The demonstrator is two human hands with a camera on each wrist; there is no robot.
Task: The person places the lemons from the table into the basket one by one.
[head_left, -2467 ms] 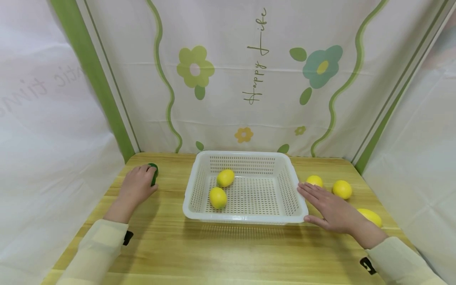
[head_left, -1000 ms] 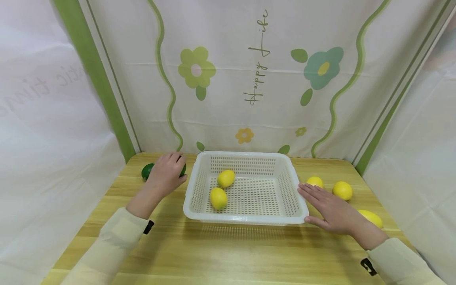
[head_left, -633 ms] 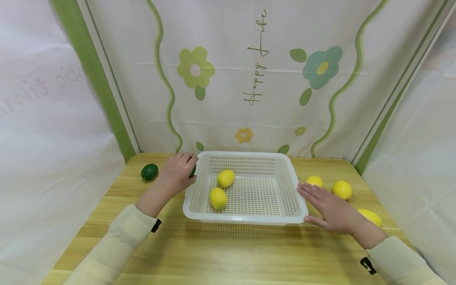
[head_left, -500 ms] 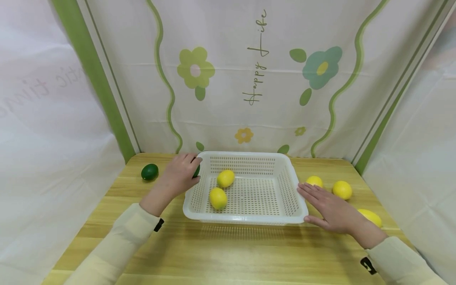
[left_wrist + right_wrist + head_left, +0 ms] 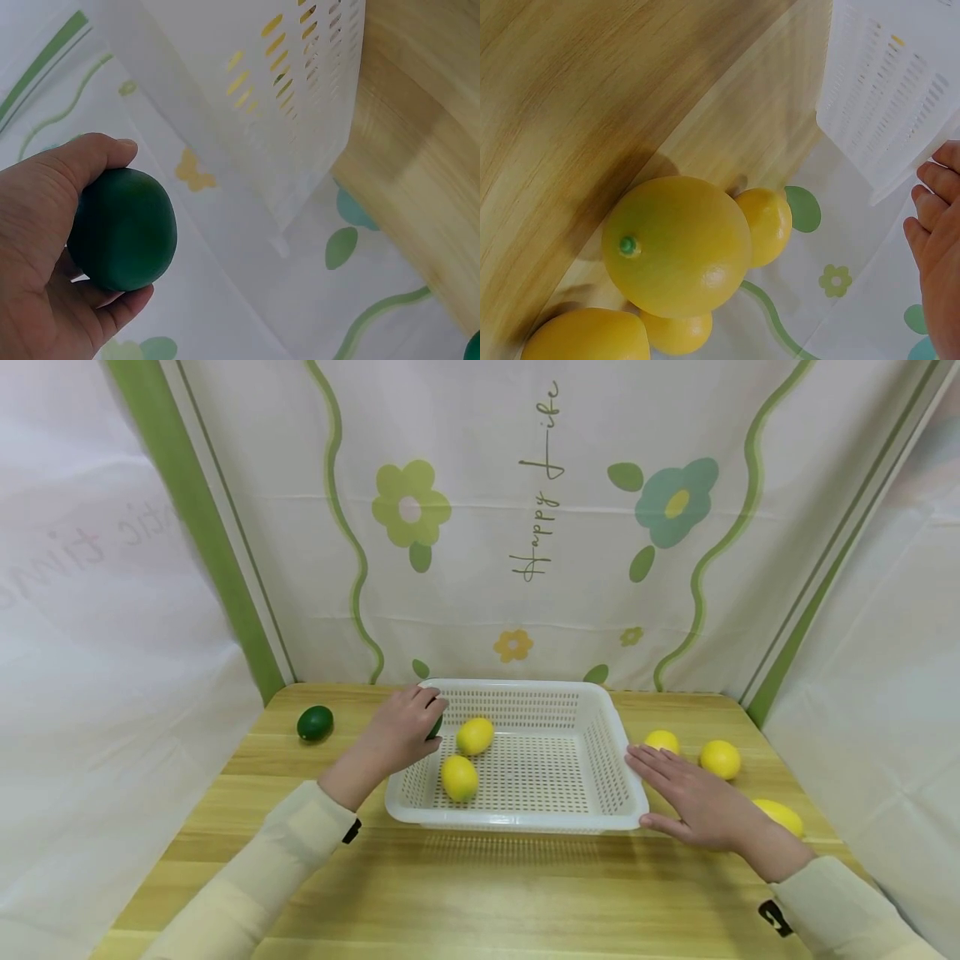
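A wooden table [image 5: 480, 893] is enclosed by flower-printed cloth, and a white perforated basket [image 5: 517, 820] is steadied on it by the right hand [image 5: 693, 800], laid flat with fingers straight against the basket's right rim. A dark green lime [image 5: 124, 229] is gripped in the curled fingers of the left hand [image 5: 405, 731], held just over the basket's near-left corner; lowering and release appear to be called for, clear of the two lemons [image 5: 459, 777] already inside beside that hand. A second lime [image 5: 315, 722] is left well apart on the left, three lemons [image 5: 720, 758] on the right, with nothing seen blocking the way.
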